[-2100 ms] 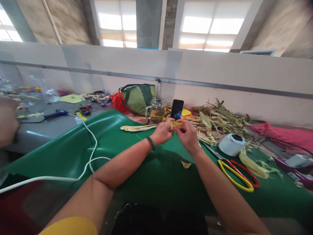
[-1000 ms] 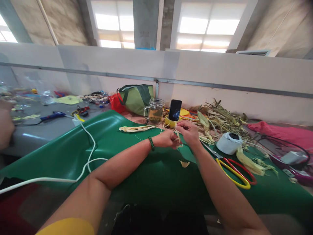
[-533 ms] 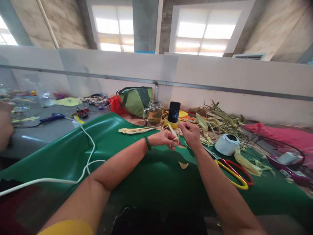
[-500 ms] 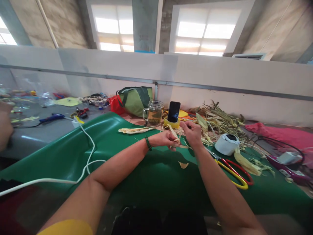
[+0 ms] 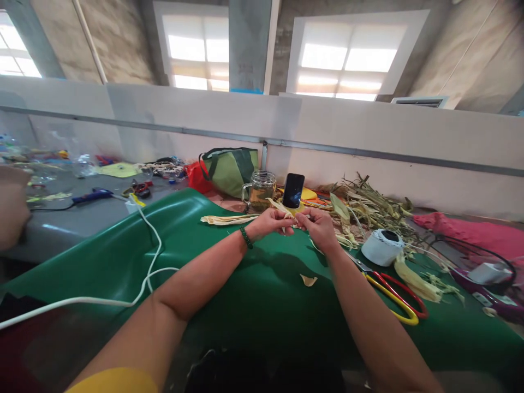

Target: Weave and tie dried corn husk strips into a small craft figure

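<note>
My left hand [image 5: 271, 221] and my right hand [image 5: 318, 227] meet above the green mat [image 5: 213, 256], fingers pinched together on a pale corn husk strip [image 5: 281, 208] held between them. A green bead bracelet [image 5: 246, 237] circles my left wrist. A small husk scrap [image 5: 308, 280] lies on the mat below my hands. Behind them a black phone [image 5: 293, 190] stands upright, beside a glass mug [image 5: 261, 191] of yellowish drink.
Red and yellow scissors [image 5: 395, 299] and a white tape roll [image 5: 381, 246] lie right of my hands, with a heap of dry husks [image 5: 368, 204] behind. A flat husk bundle [image 5: 227, 219], a green bag [image 5: 230, 169] and a white cable [image 5: 149, 262] sit left. Another person's hand [image 5: 12, 207] shows at far left.
My hands rose slightly and closed together again on the husk strip after pulling apart a moment ago. The view tilted a little.
</note>
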{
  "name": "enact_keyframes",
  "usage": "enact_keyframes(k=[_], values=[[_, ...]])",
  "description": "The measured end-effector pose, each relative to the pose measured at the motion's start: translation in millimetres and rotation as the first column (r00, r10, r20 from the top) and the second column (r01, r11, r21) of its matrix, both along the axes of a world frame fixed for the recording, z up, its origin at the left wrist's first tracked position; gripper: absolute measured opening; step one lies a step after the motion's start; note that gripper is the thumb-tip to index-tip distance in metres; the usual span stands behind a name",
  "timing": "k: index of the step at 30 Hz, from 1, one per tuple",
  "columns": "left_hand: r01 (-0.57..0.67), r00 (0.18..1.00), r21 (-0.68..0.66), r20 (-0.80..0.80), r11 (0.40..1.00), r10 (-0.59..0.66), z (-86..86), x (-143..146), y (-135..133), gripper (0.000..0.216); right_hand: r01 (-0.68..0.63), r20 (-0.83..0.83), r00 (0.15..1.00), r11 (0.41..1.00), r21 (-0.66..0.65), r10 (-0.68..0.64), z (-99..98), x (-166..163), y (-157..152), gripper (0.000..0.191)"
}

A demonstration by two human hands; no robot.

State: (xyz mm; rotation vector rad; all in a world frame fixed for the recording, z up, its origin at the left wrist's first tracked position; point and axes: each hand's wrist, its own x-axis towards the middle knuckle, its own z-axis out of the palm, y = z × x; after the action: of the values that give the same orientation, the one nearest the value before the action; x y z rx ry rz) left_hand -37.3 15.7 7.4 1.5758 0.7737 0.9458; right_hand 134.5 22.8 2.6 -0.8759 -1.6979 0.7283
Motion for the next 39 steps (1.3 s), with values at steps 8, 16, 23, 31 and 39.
enact_keyframes(k=[8, 16, 23, 31, 39], values=[[0.057, 0.997, -0.078, 0.054, 0.995, -0.053, -2.7, -2, 4, 0.049, 0.138, -0.133, 0.981, 0.989, -0.046, -0.143, -5.3, 6, 10, 0.039], [-0.085, 0.946, -0.15, 0.299, 0.985, 0.127, -4.0, -4, 9, 0.046, 0.012, -0.109, 0.994, 0.987, -0.161, -0.03, -9.8, -7, 10, 0.054], [-0.047, 0.932, -0.069, 0.355, 0.996, 0.069, -6.6, 1, 9, 0.039, -0.138, -0.091, 0.988, 0.968, -0.211, 0.121, -15.3, -25, 4, 0.041], [-0.215, 0.878, -0.207, 0.387, 0.955, 0.281, 5.4, -11, 9, 0.029, -0.01, -0.147, 0.989, 0.994, -0.11, -0.006, -3.8, 0, 0, 0.024], [-0.117, 0.929, -0.24, 0.316, 0.964, 0.192, 8.4, -11, 6, 0.025, -0.043, 0.123, 0.991, 0.999, 0.008, 0.042, -1.6, 0, -4, 0.026]])
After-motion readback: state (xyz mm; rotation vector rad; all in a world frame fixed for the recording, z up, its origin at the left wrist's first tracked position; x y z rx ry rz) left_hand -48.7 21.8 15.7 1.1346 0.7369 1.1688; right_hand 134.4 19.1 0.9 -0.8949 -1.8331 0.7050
